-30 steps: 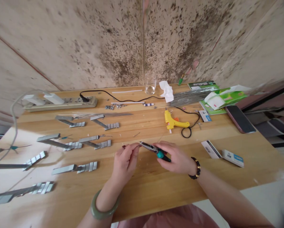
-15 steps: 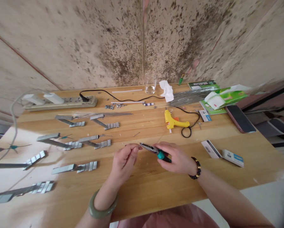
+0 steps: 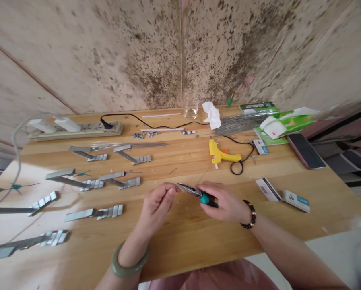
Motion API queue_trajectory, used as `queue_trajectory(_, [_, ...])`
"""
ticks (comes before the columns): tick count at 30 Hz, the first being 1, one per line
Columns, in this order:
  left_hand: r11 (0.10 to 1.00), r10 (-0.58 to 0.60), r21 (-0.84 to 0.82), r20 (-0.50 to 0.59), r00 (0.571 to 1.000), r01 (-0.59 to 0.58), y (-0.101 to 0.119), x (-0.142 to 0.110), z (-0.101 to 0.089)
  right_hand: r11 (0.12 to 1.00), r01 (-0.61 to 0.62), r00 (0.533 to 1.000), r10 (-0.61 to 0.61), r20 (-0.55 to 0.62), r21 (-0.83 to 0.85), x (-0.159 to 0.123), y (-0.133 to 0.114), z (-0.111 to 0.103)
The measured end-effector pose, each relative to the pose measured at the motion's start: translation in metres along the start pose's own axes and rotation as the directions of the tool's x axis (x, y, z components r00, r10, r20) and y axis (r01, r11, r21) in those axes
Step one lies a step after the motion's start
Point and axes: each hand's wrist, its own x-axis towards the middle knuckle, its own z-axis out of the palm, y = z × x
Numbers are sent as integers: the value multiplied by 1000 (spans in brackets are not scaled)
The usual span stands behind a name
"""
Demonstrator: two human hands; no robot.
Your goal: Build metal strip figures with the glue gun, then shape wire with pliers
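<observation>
Wrapped around the teal-and-black handles of a pair of pliers [image 3: 205,197] is my right hand [image 3: 225,202]. The long metal jaws point left and end at the fingertips of my left hand [image 3: 159,201]. Thumb and forefinger of that hand are pinched on a tiny piece at the jaw tips, too small to make out. Both hands are held above the wooden table [image 3: 195,241] near its front edge. A short loose bit of wire [image 3: 173,170] lies just beyond them.
Several folded grey strip pieces [image 3: 83,213] lie at the left. A yellow glue gun [image 3: 224,155] rests beyond my right hand, its black cord running to a power strip [image 3: 92,132]. Behind stand a glass [image 3: 191,108] and a wire bundle [image 3: 243,123]. Small boxes [image 3: 296,200] and a phone [image 3: 306,151] are at right.
My left hand has shifted slightly left and turned a little, its thumb now more in view. The pliers' tip has dropped slightly; my right hand keeps its grip.
</observation>
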Motion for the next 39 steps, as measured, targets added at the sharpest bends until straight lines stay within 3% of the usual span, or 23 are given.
queue_trajectory(10, [997,18,82,-4,1000,-17,4,0,0,999,-7,1000,6,14,52,0,2,0])
queue_trajectory(13, [977,62,209,-47,997,-51,8,2,3,999,-37,999,37,-6,37,-1,4,3])
queue_trajectory(15, [909,167,399,-91,982,-117,9,4,5,999,-42,999,42,-19,28,-1,6,5])
queue_trajectory(18, [714,388,654,-74,919,-249,6,8,6,998,-47,999,48,-25,29,-1,7,5])
queue_trajectory(21, [555,521,755,11,854,-348,-1,10,6,996,-74,997,75,-31,46,-2,8,5])
queue_trajectory(24, [479,566,796,42,823,-370,-5,10,4,992,-101,994,103,-26,75,-2,7,4])
queue_trajectory(31, [517,587,762,16,810,-390,0,10,4,973,-184,983,185,9,136,1,2,4])
queue_trajectory(39, [527,579,755,17,815,-390,-2,10,6,982,-128,992,124,35,142,-2,6,8])
